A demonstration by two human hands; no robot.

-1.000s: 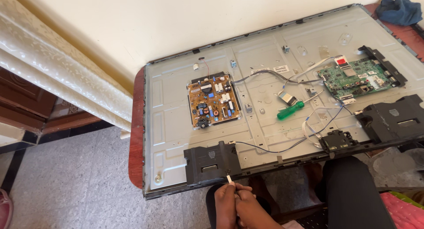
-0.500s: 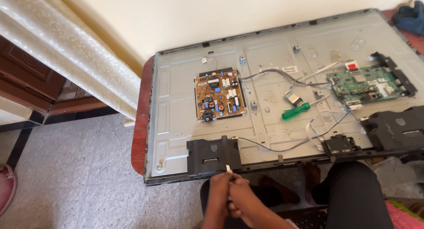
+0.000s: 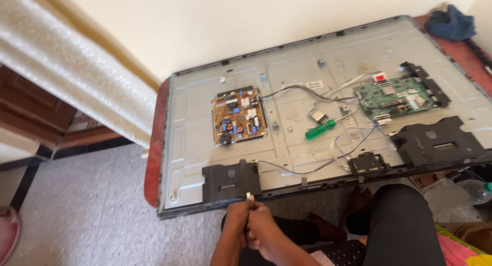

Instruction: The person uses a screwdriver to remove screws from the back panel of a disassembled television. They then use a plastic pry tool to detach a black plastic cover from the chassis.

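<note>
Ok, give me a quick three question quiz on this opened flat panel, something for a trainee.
1. True or false: the green-handled screwdriver lies between the brown circuit board and the green circuit board.
2. What do the left hand and right hand pinch together?
3. Which corner holds the blue cloth? A near left, B far right.

Key: 1 true. 2 a small white connector. 3 B.
</note>
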